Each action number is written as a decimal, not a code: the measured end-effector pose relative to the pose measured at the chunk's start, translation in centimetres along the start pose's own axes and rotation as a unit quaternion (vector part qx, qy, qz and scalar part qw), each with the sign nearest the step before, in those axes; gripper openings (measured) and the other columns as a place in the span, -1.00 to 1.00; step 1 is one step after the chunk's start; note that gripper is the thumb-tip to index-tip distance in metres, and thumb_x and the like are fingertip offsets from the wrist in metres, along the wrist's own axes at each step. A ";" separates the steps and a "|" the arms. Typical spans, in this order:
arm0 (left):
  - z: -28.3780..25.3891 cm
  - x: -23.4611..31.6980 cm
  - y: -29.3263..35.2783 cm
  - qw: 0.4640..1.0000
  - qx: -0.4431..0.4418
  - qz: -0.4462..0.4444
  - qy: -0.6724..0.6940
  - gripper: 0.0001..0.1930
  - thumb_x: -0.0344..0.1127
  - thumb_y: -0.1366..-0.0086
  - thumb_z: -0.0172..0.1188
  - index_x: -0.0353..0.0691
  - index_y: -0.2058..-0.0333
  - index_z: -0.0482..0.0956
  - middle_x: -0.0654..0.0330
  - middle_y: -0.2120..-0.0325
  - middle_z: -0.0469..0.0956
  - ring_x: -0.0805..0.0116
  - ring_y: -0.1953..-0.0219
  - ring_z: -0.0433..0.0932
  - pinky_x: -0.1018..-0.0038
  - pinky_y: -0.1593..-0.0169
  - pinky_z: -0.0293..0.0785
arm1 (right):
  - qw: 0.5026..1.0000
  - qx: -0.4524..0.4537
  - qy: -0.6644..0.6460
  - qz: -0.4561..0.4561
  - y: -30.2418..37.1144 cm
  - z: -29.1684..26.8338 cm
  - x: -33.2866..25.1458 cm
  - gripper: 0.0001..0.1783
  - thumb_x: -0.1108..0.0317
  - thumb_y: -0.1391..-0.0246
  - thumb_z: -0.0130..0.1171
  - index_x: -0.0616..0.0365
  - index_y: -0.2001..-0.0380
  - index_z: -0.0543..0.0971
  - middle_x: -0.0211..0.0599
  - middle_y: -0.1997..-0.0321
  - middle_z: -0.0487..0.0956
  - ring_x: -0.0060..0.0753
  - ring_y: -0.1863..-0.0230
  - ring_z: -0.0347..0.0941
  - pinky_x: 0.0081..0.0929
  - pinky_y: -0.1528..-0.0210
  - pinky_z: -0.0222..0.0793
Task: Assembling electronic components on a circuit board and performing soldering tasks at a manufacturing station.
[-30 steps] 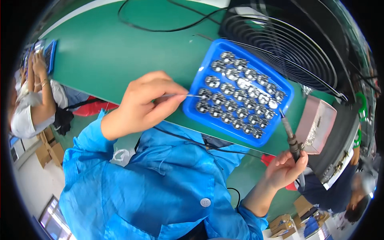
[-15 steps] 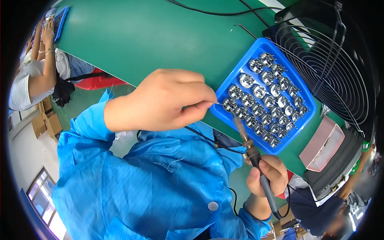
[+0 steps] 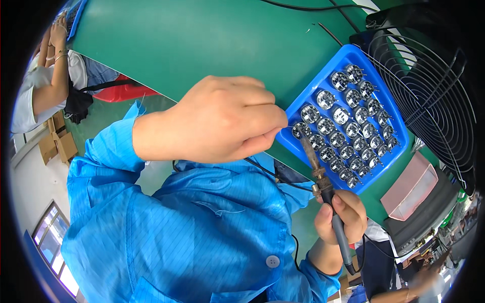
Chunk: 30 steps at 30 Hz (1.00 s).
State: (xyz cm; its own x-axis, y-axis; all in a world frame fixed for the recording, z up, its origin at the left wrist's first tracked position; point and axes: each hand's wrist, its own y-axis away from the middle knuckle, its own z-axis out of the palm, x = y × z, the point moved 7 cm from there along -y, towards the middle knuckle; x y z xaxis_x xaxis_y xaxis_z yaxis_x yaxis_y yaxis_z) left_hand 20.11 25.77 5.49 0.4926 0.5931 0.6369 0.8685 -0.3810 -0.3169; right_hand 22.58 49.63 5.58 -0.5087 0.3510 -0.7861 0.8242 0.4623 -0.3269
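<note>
My left hand [image 3: 222, 118] is closed in a pinch at the near corner of a blue tray [image 3: 371, 60]; earlier frames showed a thin wire in its fingers, now hidden. The tray holds several small round silver parts [image 3: 348, 118] in rows on a green table [image 3: 202, 40]. My right hand [image 3: 341, 214] grips a soldering iron [image 3: 318, 171] like a pen. Its tip points up and left and meets the tray's near corner, right at my left fingertips.
A black wire fan guard [image 3: 429, 86] stands just right of the tray. A pink box [image 3: 409, 187] lies below the tray. Black cables [image 3: 303, 7] run across the far table. Another person's arm [image 3: 50, 76] rests at the upper left.
My right hand has swung the soldering iron in from the right until its tip meets the tray's near corner. My left hand has closed in on the same corner, and the view has come nearer.
</note>
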 end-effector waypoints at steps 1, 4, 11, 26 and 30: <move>0.1 -0.1 0.0 1.000 -0.001 -0.001 0.001 -0.84 -0.55 0.03 0.30 -0.23 0.41 0.60 0.22 0.61 0.43 0.32 0.56 0.46 0.42 0.51 0.38 | 1.000 -0.005 0.002 0.001 -0.1 0.0 -0.1 -0.76 0.33 0.04 0.32 0.25 0.42 0.49 -0.16 0.39 0.55 -0.27 0.54 0.51 -0.47 0.51 0.45; 0.3 -0.2 0.0 1.000 -0.003 0.001 0.007 -0.84 -0.55 0.03 0.30 -0.24 0.41 0.60 0.22 0.61 0.44 0.31 0.56 0.47 0.42 0.51 0.39 | 1.000 -0.012 0.004 0.005 -0.1 0.1 -0.1 -0.75 0.33 0.05 0.33 0.26 0.43 0.50 -0.16 0.40 0.55 -0.27 0.54 0.51 -0.47 0.50 0.45; 0.5 -0.3 0.1 1.000 -0.012 -0.005 -0.012 -0.84 -0.47 0.04 0.31 -0.22 0.41 0.58 0.24 0.58 0.45 0.29 0.49 0.50 0.40 0.48 0.43 | 1.000 -0.009 0.007 0.006 -0.3 0.2 -0.2 -0.74 0.33 0.06 0.35 0.28 0.46 0.50 -0.16 0.41 0.55 -0.25 0.55 0.51 -0.47 0.51 0.46; 1.3 -0.3 0.0 0.999 -0.040 0.030 -0.001 -0.77 -0.50 0.07 0.34 -0.26 0.35 0.60 0.17 0.57 0.42 0.23 0.49 0.50 0.38 0.49 0.43 | 0.997 -0.061 0.047 -0.021 -1.5 0.8 -1.2 -0.71 0.31 -0.08 0.27 0.28 0.36 0.41 -0.06 0.47 0.54 -0.31 0.60 0.46 -0.48 0.56 0.39; 1.4 -0.4 0.0 0.998 -0.055 0.028 0.011 -0.77 -0.50 0.07 0.34 -0.27 0.36 0.59 0.17 0.57 0.39 0.21 0.49 0.50 0.38 0.49 0.42 | 0.997 -0.070 0.039 -0.021 -1.8 0.9 -1.3 -0.69 0.28 -0.08 0.28 0.28 0.37 0.41 -0.06 0.47 0.54 -0.30 0.60 0.44 -0.48 0.56 0.38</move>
State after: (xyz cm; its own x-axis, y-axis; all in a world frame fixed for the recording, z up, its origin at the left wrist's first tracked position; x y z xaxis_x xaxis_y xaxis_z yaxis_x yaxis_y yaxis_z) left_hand 19.97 26.53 4.32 0.5380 0.5526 0.6366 0.8277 -0.4892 -0.2749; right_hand 22.02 47.61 6.71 -0.5642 0.3885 -0.7285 0.7616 0.5857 -0.2774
